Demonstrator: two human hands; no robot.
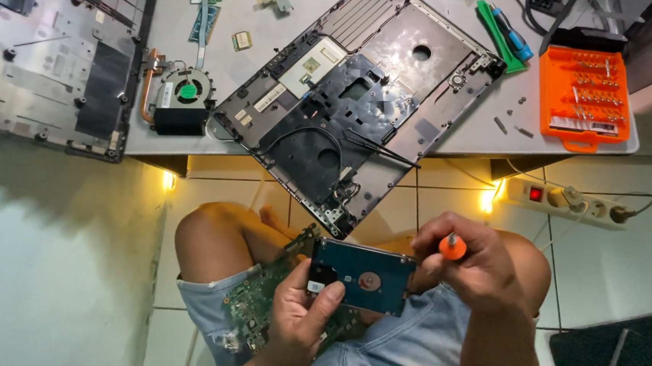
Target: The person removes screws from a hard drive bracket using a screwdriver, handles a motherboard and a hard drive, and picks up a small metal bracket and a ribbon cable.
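- Left hand (297,322), lower centre: fingers wrapped round hard drive (364,276), held over lap w/ green circuit board (256,300) beneath.
- Right hand (467,263): closed on orange-handled screwdriver (452,247), at drive's right edge.
- Laptop chassis (363,94) on table (467,132), upper centre.

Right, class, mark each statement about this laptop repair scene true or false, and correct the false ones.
1. The left hand holds a hard drive. True.
2. The right hand grips a screwdriver with a blue handle. False: its handle is orange.
3. The orange bit case lies on the floor. False: it lies on the table.
4. A cooling fan lies on the table beside the open laptop chassis. True.
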